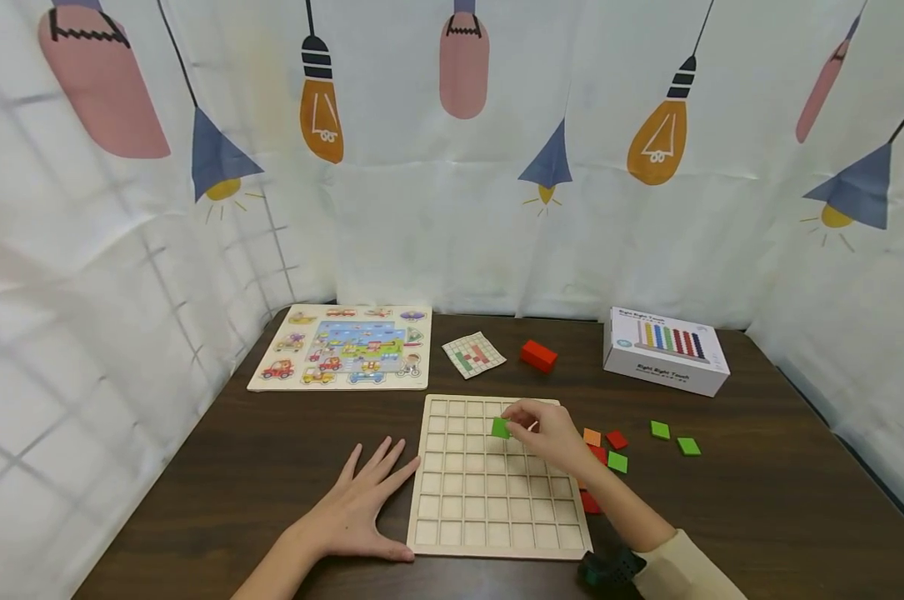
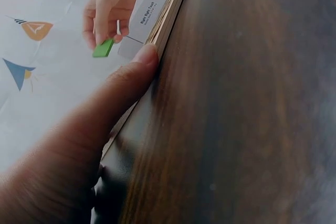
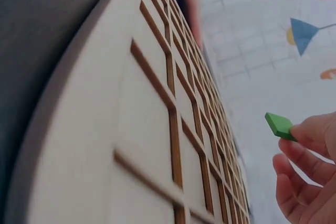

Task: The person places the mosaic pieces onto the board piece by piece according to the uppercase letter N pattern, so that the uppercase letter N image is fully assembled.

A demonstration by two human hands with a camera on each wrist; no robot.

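A pale wooden grid board (image 1: 476, 483) lies on the dark table, its square recesses bare. Above its upper part, my right hand (image 1: 545, 433) pinches a small green square tile (image 1: 500, 427) between thumb and fingertips. The same tile (image 3: 279, 125) shows in the right wrist view, raised off the grid. My left hand (image 1: 362, 504) lies spread at the board's left side, thumb at the near left corner and a fingertip at the left edge. In the left wrist view the left thumb (image 2: 131, 74) presses against the board's edge.
Right of the board lie loose green (image 1: 617, 462), red (image 1: 616, 439) and orange (image 1: 591, 437) tiles, some partly hidden by the right arm. Behind stand a vehicle picture puzzle (image 1: 272, 358), a patterned card (image 1: 474, 354), a red block (image 1: 538, 356) and a white box (image 1: 657, 371).
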